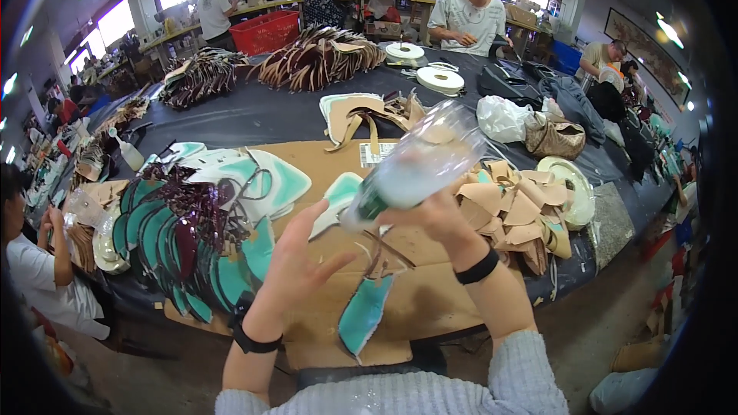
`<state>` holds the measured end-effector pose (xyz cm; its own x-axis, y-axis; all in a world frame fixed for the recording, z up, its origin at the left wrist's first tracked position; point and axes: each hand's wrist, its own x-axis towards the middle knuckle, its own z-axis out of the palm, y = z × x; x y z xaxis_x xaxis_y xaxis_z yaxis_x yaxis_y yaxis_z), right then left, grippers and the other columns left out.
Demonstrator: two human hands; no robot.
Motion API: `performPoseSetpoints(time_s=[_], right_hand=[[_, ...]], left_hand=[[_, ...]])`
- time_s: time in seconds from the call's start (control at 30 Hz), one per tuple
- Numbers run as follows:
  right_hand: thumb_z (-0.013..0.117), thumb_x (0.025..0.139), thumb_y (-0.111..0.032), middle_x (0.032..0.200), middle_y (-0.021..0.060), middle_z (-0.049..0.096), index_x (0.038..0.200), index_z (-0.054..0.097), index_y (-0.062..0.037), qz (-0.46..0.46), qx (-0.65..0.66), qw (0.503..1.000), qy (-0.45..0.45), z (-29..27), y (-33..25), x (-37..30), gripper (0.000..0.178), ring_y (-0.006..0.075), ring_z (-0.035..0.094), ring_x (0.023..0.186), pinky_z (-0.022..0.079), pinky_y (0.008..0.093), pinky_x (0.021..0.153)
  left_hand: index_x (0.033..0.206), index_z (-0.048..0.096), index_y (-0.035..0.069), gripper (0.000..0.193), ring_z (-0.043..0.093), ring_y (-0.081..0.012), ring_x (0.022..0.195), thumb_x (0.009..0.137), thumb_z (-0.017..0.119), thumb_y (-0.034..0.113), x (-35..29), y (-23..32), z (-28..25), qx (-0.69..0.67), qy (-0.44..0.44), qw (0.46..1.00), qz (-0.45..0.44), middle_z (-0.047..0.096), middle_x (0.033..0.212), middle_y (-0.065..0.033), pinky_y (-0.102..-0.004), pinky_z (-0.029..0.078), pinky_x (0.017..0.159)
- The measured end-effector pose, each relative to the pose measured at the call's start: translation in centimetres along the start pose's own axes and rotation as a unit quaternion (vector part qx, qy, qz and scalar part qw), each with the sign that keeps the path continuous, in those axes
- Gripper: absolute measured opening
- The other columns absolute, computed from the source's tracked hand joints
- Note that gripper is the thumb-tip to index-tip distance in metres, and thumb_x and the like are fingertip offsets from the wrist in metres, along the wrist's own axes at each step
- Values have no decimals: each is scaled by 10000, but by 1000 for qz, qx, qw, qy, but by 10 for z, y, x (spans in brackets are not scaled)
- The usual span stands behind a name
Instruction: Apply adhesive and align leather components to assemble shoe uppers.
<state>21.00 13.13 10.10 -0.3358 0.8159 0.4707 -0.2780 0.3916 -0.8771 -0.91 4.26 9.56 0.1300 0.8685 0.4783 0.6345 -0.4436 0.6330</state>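
Observation:
A clear plastic bottle [415, 165] with a green patch and whitish contents is tilted in front of me, its lower end toward the left. My right hand [430, 219] is wrapped round its near side. Close to that lower end, my left hand [296, 257] is empty, thumb and fingers apart. Below the bottle, a turquoise and brown cut shoe piece [367, 311] lies on the cardboard sheet [438, 303]. Another white and turquoise piece [336, 204] lies partly behind my left fingers.
Stacked turquoise pieces [146, 230] cover the left, beside a small white squeeze bottle [127, 150]. Beige pieces [500, 207] lie right, next to a white tape roll [565, 184]. Farther back are brown piles [315, 61], a red basket [265, 31] and a person [470, 11] across the table.

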Motion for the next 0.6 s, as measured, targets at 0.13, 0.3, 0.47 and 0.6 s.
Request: performPoseSetpoints(time_s=[0.13,0.3,0.47,0.6], right_hand=[[770,739,-43,1020,17,634,1150,549,-99,114,181,965,151,-27,-1,25,470,157,641,933,563,309,771],[739,822,-183,978,-10,656,1095,590,-124,109,77,959,249,-26,24,52,317,108,652,859,569,257,618],[796,773,-233,958,-11,666,1083,606,-122,93,26,968,230,5,61,78,380,92,647,816,542,238,586],[819,750,-246,946,-1,666,1074,613,-117,62,-40,975,209,-13,110,89,405,90,646,782,526,221,576]], left_hand=[[1232,521,-14,557,532,-368,1152,792,750,238,-26,-35,7,1,5,997,-78,579,1199,-211,-399,437,968],[1233,539,-6,533,494,-367,1218,823,707,290,-26,-19,53,86,-85,993,17,556,1264,-206,-435,397,1025],[1331,474,29,607,347,-362,1349,896,551,444,-7,-42,90,185,-135,973,-11,442,1404,-176,-466,298,1101],[1352,469,69,622,323,-379,1359,899,521,493,-4,-60,115,198,-105,974,-21,417,1427,-167,-570,253,1089]])
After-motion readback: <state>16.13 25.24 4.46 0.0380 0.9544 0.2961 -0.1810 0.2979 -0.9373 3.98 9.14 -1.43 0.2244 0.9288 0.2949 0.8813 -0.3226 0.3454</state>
